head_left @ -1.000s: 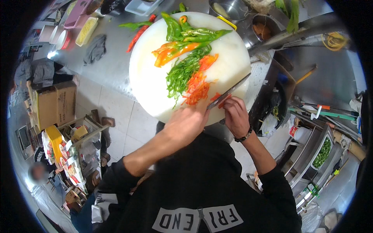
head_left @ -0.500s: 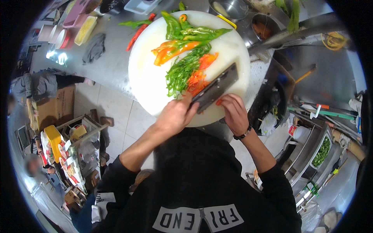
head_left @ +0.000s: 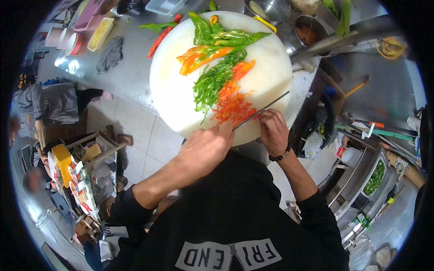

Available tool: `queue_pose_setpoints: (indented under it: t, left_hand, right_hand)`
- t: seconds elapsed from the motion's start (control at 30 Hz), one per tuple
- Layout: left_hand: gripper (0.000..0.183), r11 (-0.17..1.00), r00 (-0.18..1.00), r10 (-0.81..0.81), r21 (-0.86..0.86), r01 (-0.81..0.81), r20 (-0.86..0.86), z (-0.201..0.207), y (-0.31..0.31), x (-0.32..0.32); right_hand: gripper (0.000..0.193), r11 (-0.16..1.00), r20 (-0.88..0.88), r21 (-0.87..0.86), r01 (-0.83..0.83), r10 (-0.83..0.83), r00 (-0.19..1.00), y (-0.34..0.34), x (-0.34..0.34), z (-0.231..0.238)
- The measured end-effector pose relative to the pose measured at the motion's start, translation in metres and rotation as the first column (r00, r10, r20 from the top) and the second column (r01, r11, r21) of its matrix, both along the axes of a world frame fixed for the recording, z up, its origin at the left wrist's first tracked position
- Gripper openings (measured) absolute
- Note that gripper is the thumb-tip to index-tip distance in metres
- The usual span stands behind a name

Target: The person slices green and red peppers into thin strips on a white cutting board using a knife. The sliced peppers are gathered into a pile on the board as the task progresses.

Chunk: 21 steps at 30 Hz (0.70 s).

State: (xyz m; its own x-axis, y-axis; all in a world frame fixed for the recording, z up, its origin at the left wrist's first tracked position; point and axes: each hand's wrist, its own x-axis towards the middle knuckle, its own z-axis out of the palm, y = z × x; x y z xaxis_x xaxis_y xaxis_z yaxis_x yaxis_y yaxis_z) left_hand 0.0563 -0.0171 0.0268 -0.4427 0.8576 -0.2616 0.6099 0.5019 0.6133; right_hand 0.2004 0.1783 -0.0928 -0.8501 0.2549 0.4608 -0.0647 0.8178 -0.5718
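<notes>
My left hand [head_left: 205, 147] is wrapped round the handle of a cleaver [head_left: 273, 102], whose dark blade shows almost edge-on, slanting up to the right over the white round cutting board [head_left: 275, 74]. Right beside the blade, the fingers of my right hand [head_left: 273, 132] are bent together; what they hold, if anything, is hidden. Fine red-orange pepper shreds [head_left: 231, 106] lie by the blade. A heap of green pepper shreds [head_left: 210, 83] sits to their left. Farther back on the board rest an orange pepper piece [head_left: 203, 58] and opened green peppers [head_left: 226, 36].
Left of the board, a red pepper [head_left: 159, 42] and a grey cloth [head_left: 110, 55] lie on the steel table [head_left: 131, 67]. Metal bowls [head_left: 271, 11] stand behind it. Another person [head_left: 58, 104] is at the far left, near a cluttered cart [head_left: 97, 153].
The cleaver has turned from showing its flat side to nearly edge-on, its tip lower right. More red-orange shreds are visible. My left hand has shifted slightly; the other person at the left has moved.
</notes>
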Motion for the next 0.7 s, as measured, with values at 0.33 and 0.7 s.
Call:
queue_pose_setpoints:
  t: [0.33, 0.7]
  left_hand:
    - [0.022, 1.0, 1.0, 0.008, 0.024, -0.009, 0.021, -0.001, -0.001, -0.001]
    - [0.018, 0.999, 1.0, -0.01, 0.035, 0.009, 0.024, -0.004, 0.002, -0.012]
  right_hand:
    - [0.029, 0.997, 0.006, 0.068, -0.037, 0.037, 0.999, 0.003, 0.003, 0.0]
    - [0.027, 0.997, -0.023, 0.065, -0.047, 0.048, 0.999, 0.004, 0.003, -0.004]
